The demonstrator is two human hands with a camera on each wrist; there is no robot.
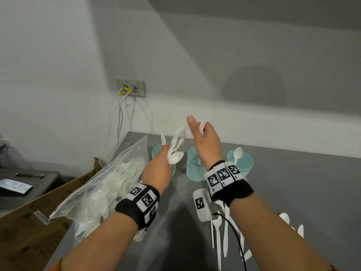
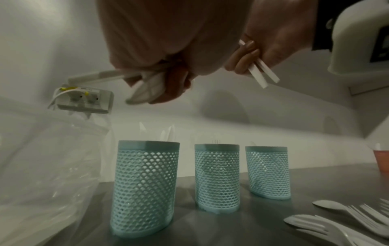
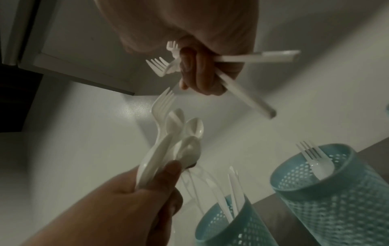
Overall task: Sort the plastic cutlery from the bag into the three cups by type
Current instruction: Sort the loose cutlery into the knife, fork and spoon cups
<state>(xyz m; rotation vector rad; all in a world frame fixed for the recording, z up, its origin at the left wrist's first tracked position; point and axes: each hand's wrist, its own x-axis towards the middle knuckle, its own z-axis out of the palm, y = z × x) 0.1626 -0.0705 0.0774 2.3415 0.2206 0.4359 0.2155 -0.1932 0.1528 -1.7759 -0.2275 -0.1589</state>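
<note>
My left hand (image 1: 166,154) grips a bundle of white spoons and forks (image 1: 176,145), raised over the left cup. Just to its right, my right hand (image 1: 197,129) curls its fingers (image 3: 195,69) round two white forks (image 3: 231,58) above the middle cup. Three teal mesh cups stand in a row on the grey table (image 1: 293,192). The left cup (image 2: 145,183) holds knives, the middle cup (image 2: 216,179) holds forks, and the right cup (image 1: 242,162) holds a spoon. The clear bag (image 1: 109,178), with much white cutlery inside, lies to the left of my left arm.
Several loose forks, knives and spoons (image 1: 224,233) lie on the table under my right forearm. A cardboard box (image 1: 39,222) stands left of the bag. A wall socket with cables (image 1: 130,88) is behind. An orange cup (image 2: 382,161) sits far right.
</note>
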